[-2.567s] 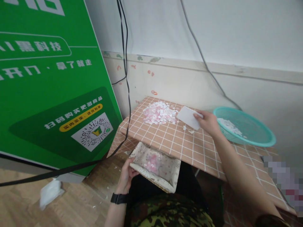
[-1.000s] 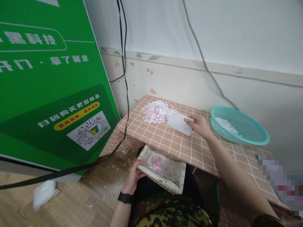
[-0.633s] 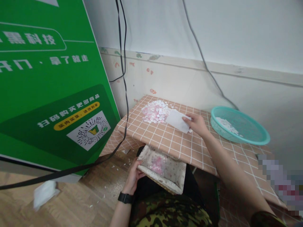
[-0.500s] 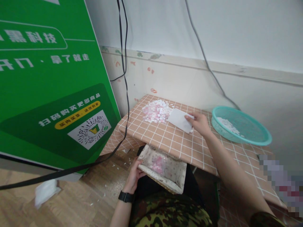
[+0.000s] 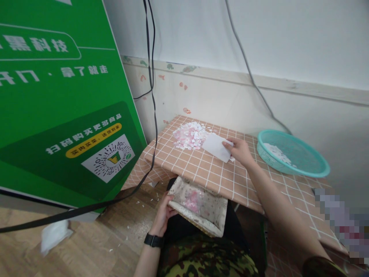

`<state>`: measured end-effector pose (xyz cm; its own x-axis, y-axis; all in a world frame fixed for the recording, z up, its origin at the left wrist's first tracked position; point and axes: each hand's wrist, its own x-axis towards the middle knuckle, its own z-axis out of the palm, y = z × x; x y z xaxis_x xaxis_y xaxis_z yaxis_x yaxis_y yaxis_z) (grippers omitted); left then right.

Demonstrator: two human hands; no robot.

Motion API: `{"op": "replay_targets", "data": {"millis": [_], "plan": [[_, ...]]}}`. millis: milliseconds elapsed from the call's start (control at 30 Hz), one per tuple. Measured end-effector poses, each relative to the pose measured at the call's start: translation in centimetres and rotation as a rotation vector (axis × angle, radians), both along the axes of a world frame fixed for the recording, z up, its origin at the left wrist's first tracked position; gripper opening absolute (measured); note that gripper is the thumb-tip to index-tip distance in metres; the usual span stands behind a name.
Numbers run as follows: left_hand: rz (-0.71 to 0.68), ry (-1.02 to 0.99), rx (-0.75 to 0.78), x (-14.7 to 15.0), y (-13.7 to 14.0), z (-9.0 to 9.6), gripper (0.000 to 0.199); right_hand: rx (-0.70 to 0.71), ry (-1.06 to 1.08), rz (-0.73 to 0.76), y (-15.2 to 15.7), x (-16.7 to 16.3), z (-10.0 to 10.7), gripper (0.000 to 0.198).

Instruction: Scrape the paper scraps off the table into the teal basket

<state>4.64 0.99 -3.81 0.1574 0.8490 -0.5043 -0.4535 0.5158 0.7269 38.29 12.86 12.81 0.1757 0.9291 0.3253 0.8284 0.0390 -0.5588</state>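
Note:
My right hand (image 5: 241, 151) is closed on the right edge of a white card (image 5: 216, 147), which it holds low over the table. The card's left edge meets a heap of small white and pink paper pieces (image 5: 190, 135). Below the table's front edge, my left hand (image 5: 165, 211) grips the left side of a fabric-lined basket (image 5: 211, 219) in my lap. Inside that basket lie some pink and white bits (image 5: 193, 201); their kind is too blurred to tell.
A checked brown cloth covers the table (image 5: 184, 161). On its right stands a turquoise plastic basket (image 5: 311, 169) with white pieces in it. A green panel (image 5: 72, 96) rises at left, with a black strap (image 5: 127, 196) hanging before it. White scraps and a white bag (image 5: 54, 235) lie on the floor.
The card in my right hand has shifted slightly left, toward the paper heap. My left hand and the lined basket have stayed in place.

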Motion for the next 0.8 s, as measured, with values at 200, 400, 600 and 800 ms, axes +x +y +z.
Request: {"op": "replay_targets", "data": {"millis": [200,400,600,800], "plan": [[0.000,0.011,-0.004,0.0,0.1,-0.1,0.036,0.075,-0.072,-0.039,0.9,0.1,0.0,0.039],[0.003,0.003,-0.005,0.0,0.1,-0.3,0.036,0.047,0.038,0.005,1.4,0.1,-0.8,0.042],[-0.012,-0.005,0.003,-0.1,0.2,-0.5,0.036,0.009,0.163,0.046,1.4,0.3,-0.7,0.043],[0.002,-0.014,-0.009,0.0,0.1,-0.5,0.037,-0.052,0.237,0.090,1.7,0.0,-1.1,0.044]]}}
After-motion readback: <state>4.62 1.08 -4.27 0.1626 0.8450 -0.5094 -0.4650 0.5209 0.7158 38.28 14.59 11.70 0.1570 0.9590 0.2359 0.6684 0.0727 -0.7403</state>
